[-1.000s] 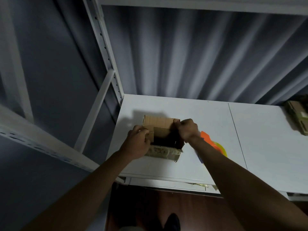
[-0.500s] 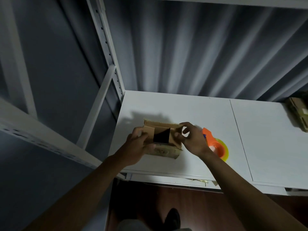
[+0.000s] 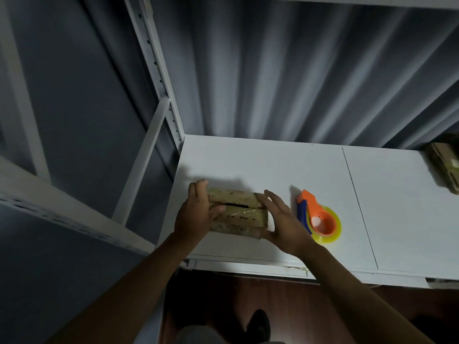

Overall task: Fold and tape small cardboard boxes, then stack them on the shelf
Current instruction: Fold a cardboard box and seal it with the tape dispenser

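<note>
A small cardboard box [image 3: 238, 214] was held on the white shelf board [image 3: 285, 165], near the board's front left corner, with its top flaps folded shut and a dark slit left along the seam between them. The box's left end was gripped by the left hand [image 3: 196, 214], the fingers curled over the far edge and the thumb laid across the top beside the seam. The right end of the box was touched by the right hand [image 3: 283, 224], whose fingers were held straight and spread, the thumb against the lower right corner. An orange and blue tape dispenser [image 3: 320, 219] loaded with a yellowish roll lay flat on the board just right of the box, close behind the right hand. Another cardboard box [image 3: 444, 167] rested well to the right of the held box, at the frame's edge.
</note>
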